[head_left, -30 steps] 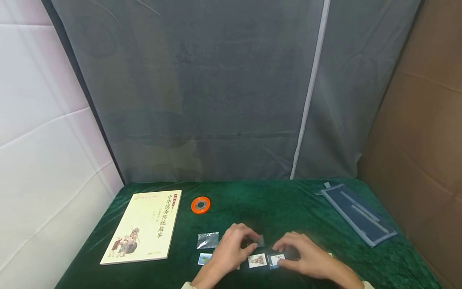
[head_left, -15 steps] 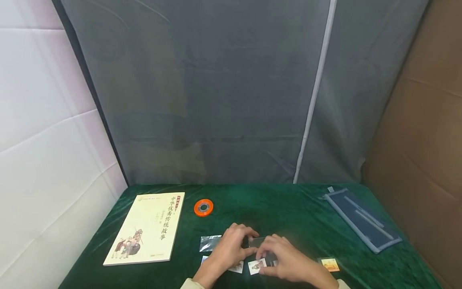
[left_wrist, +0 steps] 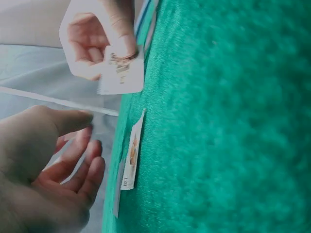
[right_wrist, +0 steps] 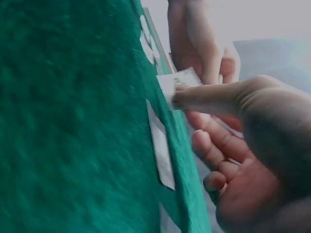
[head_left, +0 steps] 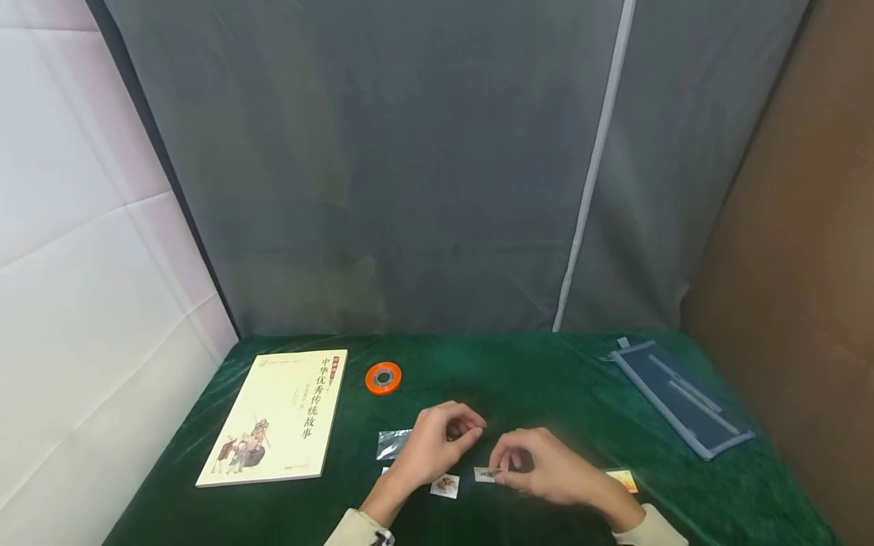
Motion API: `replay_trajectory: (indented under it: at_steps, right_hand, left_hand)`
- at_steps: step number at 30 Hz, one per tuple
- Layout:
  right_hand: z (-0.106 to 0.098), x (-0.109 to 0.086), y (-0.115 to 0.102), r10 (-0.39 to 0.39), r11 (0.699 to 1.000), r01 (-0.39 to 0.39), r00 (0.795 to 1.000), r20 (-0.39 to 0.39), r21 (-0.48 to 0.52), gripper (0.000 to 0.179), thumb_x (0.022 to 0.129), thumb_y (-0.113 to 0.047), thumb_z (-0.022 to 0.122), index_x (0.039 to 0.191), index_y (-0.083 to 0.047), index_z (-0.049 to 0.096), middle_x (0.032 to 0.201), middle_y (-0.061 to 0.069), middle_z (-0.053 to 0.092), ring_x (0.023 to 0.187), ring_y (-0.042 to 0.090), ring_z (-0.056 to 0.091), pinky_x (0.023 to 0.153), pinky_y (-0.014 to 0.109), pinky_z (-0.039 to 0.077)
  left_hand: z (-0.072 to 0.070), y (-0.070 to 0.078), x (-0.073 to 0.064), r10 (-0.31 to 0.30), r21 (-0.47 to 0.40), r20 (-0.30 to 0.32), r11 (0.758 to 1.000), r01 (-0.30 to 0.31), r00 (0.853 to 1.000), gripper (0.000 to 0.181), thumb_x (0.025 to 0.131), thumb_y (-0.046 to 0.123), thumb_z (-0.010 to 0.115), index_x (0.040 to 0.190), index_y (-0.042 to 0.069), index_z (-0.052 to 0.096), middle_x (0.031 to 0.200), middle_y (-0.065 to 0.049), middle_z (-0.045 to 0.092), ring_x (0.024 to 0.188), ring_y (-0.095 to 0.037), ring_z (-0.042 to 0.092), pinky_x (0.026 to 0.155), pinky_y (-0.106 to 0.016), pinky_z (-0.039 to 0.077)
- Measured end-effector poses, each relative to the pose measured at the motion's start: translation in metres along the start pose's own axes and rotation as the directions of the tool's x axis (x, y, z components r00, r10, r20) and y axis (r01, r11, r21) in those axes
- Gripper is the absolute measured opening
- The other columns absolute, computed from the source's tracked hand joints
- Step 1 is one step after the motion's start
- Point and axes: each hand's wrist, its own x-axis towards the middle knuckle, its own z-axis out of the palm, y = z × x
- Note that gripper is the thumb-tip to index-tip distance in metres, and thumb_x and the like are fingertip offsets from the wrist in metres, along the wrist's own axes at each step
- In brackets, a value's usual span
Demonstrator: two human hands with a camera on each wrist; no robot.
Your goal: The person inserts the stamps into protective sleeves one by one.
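Note:
Between thumb and fingers my right hand (head_left: pixel 542 464) pinches a small white stamp (left_wrist: pixel 121 77) with a brown printed figure, lifted off the green cloth. To its left, my left hand (head_left: pixel 432 449) has thumb and index fingertips together on a small clear plastic sleeve (left_wrist: pixel 101 106), which is faint and barely shows. Another stamp (head_left: pixel 445 486) lies on the cloth beside the left wrist. A yellow-orange stamp (head_left: pixel 624 480) lies partly behind the right forearm.
A shiny clear bag (head_left: pixel 392 445) lies left of the left hand. Farther back are an orange ring-shaped roll (head_left: pixel 372 379) and a cream book (head_left: pixel 290 425). A blue zip pouch (head_left: pixel 683 402) with slim tools inside rests at the right.
My right hand has moved left from the sleeved stamp and picked up the white figure stamp. My left hand has raised the clear sleeve off the cloth.

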Motion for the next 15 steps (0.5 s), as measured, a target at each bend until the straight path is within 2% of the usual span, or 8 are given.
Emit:
replay_trajectory:
  at_steps: [4,8,11,15]
  right_hand:
    - [-0.011,0.002,0.003,-0.011,0.999,0.016,0.992,-0.128,0.038,0.006,0.100,-0.029,0.081,0.103,-0.031,0.076,0.092,-0.011,0.072,0.075,0.002,0.059,0.066,0.025,0.053]
    - [-0.018,0.002,0.007,0.070,0.995,-0.051,0.968,-0.240,0.084,0.005,0.102,-0.029,0.078,0.106,-0.030,0.075,0.091,-0.007,0.072,0.068,0.008,0.061,0.057,0.026,0.050]
    - [-0.020,0.002,0.008,0.141,0.984,-0.103,0.946,-0.293,0.142,0.004,0.103,-0.028,0.077,0.106,-0.027,0.074,0.092,-0.004,0.076,0.072,0.017,0.069,0.060,0.028,0.053]
    - [-0.022,0.003,0.010,0.195,0.967,-0.120,0.919,-0.344,0.226,0.008,0.103,-0.026,0.076,0.108,-0.021,0.074,0.093,0.002,0.081,0.078,0.030,0.075,0.064,0.031,0.058]
  left_hand:
    - [-0.004,0.003,0.003,-0.047,-0.053,-0.035,0.998,0.045,0.998,0.008,0.103,0.022,0.076,0.109,0.017,0.078,0.101,0.007,0.078,0.091,-0.006,0.074,0.085,-0.027,0.063]
    - [-0.007,0.006,0.003,-0.107,-0.138,-0.032,0.985,0.101,0.994,0.006,0.104,0.023,0.075,0.110,0.021,0.076,0.100,0.006,0.082,0.092,-0.016,0.080,0.081,-0.024,0.061]
    - [-0.008,0.008,0.002,-0.126,-0.185,-0.022,0.975,0.120,0.992,0.005,0.103,0.022,0.076,0.108,0.022,0.077,0.096,0.007,0.083,0.090,-0.022,0.082,0.075,-0.024,0.060]
    - [-0.008,0.011,0.003,-0.150,-0.202,-0.015,0.969,0.144,0.988,0.005,0.102,0.027,0.078,0.105,0.024,0.080,0.094,0.011,0.084,0.089,-0.015,0.082,0.074,-0.025,0.058]
